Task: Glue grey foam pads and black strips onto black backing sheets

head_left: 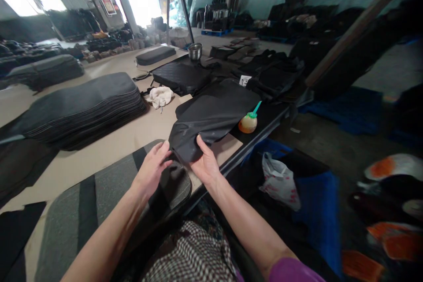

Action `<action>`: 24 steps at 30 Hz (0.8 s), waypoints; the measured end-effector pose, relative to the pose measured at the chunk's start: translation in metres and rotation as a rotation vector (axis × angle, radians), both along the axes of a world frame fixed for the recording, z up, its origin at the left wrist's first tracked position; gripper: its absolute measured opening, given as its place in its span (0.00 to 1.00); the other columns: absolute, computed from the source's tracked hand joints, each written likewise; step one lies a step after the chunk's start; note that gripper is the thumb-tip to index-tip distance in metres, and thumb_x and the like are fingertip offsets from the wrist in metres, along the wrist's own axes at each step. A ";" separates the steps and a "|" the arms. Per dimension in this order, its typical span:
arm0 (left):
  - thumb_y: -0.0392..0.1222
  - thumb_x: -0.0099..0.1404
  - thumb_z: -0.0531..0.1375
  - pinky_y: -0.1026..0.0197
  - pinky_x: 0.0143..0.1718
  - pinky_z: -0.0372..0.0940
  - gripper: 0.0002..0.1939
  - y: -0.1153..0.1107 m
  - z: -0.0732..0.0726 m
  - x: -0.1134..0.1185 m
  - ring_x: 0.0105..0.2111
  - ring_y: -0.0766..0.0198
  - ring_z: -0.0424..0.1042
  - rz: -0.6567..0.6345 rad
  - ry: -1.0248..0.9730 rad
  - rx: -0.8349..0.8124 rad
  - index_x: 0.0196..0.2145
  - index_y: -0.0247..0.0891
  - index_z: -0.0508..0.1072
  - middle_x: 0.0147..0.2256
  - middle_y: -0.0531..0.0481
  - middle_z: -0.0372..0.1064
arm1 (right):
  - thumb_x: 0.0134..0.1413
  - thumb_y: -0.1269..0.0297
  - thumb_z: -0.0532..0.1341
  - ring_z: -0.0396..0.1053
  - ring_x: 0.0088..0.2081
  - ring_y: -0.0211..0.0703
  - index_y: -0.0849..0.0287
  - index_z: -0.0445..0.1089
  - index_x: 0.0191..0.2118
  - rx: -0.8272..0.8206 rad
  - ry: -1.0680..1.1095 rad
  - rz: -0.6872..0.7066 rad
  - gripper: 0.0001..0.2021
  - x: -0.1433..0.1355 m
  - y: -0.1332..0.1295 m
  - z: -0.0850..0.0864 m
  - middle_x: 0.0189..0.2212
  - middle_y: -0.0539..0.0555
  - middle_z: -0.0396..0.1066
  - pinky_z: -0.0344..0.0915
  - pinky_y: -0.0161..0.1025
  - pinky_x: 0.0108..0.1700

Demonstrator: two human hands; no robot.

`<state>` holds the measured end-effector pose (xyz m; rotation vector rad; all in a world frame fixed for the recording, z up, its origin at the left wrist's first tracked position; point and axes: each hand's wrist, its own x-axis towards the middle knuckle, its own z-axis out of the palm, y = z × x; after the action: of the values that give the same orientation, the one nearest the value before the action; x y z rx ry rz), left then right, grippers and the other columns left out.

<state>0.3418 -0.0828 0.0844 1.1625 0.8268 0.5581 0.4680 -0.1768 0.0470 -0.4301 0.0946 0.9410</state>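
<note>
A smooth black sheet [214, 105], perhaps rubber or leather-like, lies across the table with its near corner lifted and bent. My right hand [206, 163] grips that corner, thumb on top and fingers underneath. Just left of the sheet's edge, my left hand [153, 167] is raised with its fingers apart and nothing visible in it. Below my left hand lies a grey speckled panel [114, 189] with rounded corners and dark bands across it. A round, squat bottle [248, 124] with a green spout stands beside the sheet on the right.
A tall stack of dark panels [89, 101] sits at left, near a crumpled white cloth [160, 96]. Farther back are a black quilted-looking pad [181, 75] and a metal bowl [194, 52]. Right of the table edge, a blue crate [319, 211] stands near a white plastic bag [280, 183].
</note>
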 end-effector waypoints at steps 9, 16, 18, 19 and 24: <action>0.49 0.61 0.73 0.56 0.53 0.74 0.13 -0.036 -0.009 -0.020 0.58 0.56 0.74 0.157 -0.199 -0.310 0.41 0.44 0.79 0.55 0.46 0.76 | 0.58 0.60 0.72 0.69 0.64 0.48 0.55 0.76 0.50 0.001 -0.051 -0.084 0.15 -0.003 0.002 0.004 0.52 0.52 0.79 0.70 0.49 0.65; 0.56 0.66 0.69 0.56 0.47 0.77 0.17 -0.013 -0.006 0.010 0.46 0.57 0.80 -0.011 -0.210 -0.415 0.42 0.40 0.79 0.49 0.41 0.79 | 0.44 0.67 0.78 0.77 0.54 0.53 0.58 0.77 0.47 -0.177 -0.250 -0.205 0.21 -0.001 -0.014 -0.003 0.47 0.54 0.81 0.72 0.50 0.62; 0.51 0.64 0.70 0.56 0.46 0.77 0.16 -0.001 -0.012 0.026 0.43 0.57 0.81 0.039 -0.214 -0.405 0.43 0.38 0.78 0.45 0.42 0.80 | 0.41 0.69 0.79 0.78 0.52 0.54 0.59 0.78 0.45 -0.241 -0.320 -0.201 0.22 0.003 -0.030 -0.008 0.46 0.55 0.81 0.73 0.50 0.62; 0.47 0.63 0.72 0.56 0.45 0.77 0.15 0.004 -0.016 0.033 0.41 0.58 0.81 0.076 -0.220 -0.396 0.43 0.38 0.78 0.43 0.43 0.81 | 0.40 0.69 0.80 0.78 0.52 0.54 0.58 0.78 0.44 -0.269 -0.342 -0.173 0.22 0.007 -0.039 -0.010 0.46 0.55 0.81 0.73 0.50 0.61; 0.30 0.51 0.74 0.58 0.40 0.77 0.18 0.032 -0.027 0.055 0.32 0.63 0.79 0.198 -0.244 -0.256 0.38 0.39 0.75 0.34 0.52 0.80 | 0.47 0.65 0.78 0.79 0.51 0.55 0.58 0.77 0.43 -0.285 -0.287 0.013 0.18 0.051 -0.063 -0.014 0.44 0.56 0.82 0.78 0.50 0.54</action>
<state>0.3965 -0.0506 0.0574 0.7663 0.7803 0.7195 0.5191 -0.2397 0.0327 -0.8260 -0.0365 0.8722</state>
